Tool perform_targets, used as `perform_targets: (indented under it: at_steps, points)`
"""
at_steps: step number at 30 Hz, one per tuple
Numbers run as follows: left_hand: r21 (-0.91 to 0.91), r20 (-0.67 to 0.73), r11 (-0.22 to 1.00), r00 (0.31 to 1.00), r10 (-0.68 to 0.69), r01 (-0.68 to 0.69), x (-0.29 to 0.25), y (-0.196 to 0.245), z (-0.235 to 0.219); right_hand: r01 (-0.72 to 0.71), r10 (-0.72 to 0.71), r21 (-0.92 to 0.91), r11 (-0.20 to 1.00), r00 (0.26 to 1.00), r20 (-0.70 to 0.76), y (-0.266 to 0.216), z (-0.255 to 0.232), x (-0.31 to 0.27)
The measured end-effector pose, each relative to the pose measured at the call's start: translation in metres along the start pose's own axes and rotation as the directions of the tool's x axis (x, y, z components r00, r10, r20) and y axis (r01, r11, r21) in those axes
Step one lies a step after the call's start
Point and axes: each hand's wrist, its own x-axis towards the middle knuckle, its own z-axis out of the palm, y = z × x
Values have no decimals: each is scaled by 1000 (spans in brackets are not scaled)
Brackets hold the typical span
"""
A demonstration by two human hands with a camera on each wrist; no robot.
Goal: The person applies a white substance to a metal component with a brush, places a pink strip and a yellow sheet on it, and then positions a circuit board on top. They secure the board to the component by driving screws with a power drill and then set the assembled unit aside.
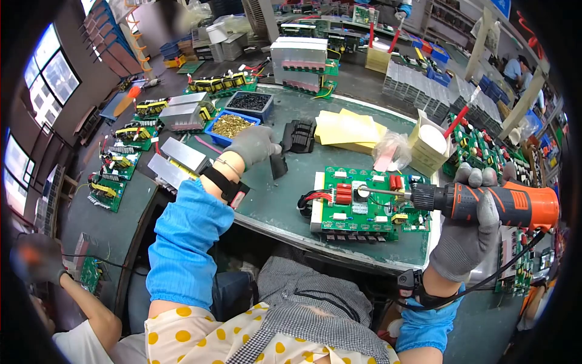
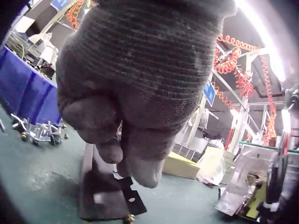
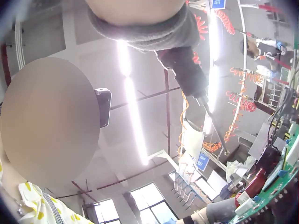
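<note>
My gloved left hand (image 1: 251,147) pinches a thin black bent plate (image 1: 279,165), held upright close over the green bench. In the left wrist view that plate (image 2: 103,198) has a hole in its tab, and a small brass-coloured screw shows at its lower edge. An orange and black electric screwdriver (image 1: 512,206) lies in the grip of my gloved right hand (image 1: 464,239). Its long bit (image 1: 385,192) points left across a green circuit board (image 1: 376,227) with red and white parts. At the bit's tip in the right wrist view sits a small brass-coloured piece (image 3: 227,153).
Beyond my left hand stand a blue bin (image 1: 219,140) of brass-coloured screws and a bin of black parts (image 1: 251,103). More black plates (image 1: 298,136), yellow sheets (image 1: 345,128) and a carton (image 1: 429,151) lie behind the board. Finished-looking boards (image 1: 118,159) line the left side.
</note>
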Motion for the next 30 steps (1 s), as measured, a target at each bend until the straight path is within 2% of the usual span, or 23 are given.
perform_targets:
  at_steps: [1,4,5,6,7,8,9,10,11,12,14,16,17,18,19,20,22,24,27,30]
  points:
    - [176,58,981,993,-99,87,3,4,-1,6,-6,10,1000,1000,17,-2,-1,0]
    - [265,136,952,972,-193,152,-5,25,5,15,-15,-2,1000,999,32,-7,-3,-2]
    - [241,111,958,976,-189,159,-2,25,12,10,-10,-31,999,1000,14,-10,-2,-5]
    - [209,161,967,970,-181,146,0,27,16,0,0,-47,999,1000,1,-10,0,-7]
    - [274,149,958,981,-124,79,5,21,29,-19,20,-26,999,999,35,-9,-10,-7]
    - [287,82,956,993,-87,60,11,15,42,-25,26,-5,1000,996,81,-9,-13,-7]
    - [259,78,960,988,-132,108,8,17,37,-44,44,8,999,998,35,-11,-15,-9]
    - [253,96,962,987,-125,98,13,14,38,-61,61,12,998,998,-14,-13,-17,-10]
    - [252,94,964,989,-110,83,11,14,34,-70,68,33,997,996,53,-13,-25,-7]
    - [199,101,971,983,-156,134,11,14,30,-72,66,44,996,991,116,-14,-31,-3]
    - [227,126,964,978,-169,138,19,7,30,-78,75,49,996,996,53,-16,-23,-4]
    - [37,-61,994,993,-99,101,28,-12,37,-74,73,38,997,997,25,-21,-19,-5]
    - [-104,-35,991,995,-89,85,0,9,4,-72,69,32,997,995,66,-21,-31,0]
    - [-311,-129,949,992,10,-50,-14,5,-2,-65,65,18,998,998,19,-23,-24,-2]
    - [-503,-152,862,988,-16,-63,-28,10,-6,-35,34,20,999,996,77,-22,-25,-1]
    - [-575,-131,813,991,26,-97,-46,19,-19,-8,5,21,1000,991,135,-20,-28,0]
    - [-673,-146,711,980,138,-201,-86,30,-29,1,-2,14,1000,993,119,-21,-13,-2]
    - [-785,-2,614,992,125,-79,-112,43,-25,1,-3,10,1000,991,134,-15,-10,0]
    - [-877,57,479,998,26,37,-119,44,13,-18,20,-12,1000,995,97,-8,4,-4]
    - [-893,70,448,997,39,45,-112,48,33,-29,32,-30,999,993,113,-2,12,-7]
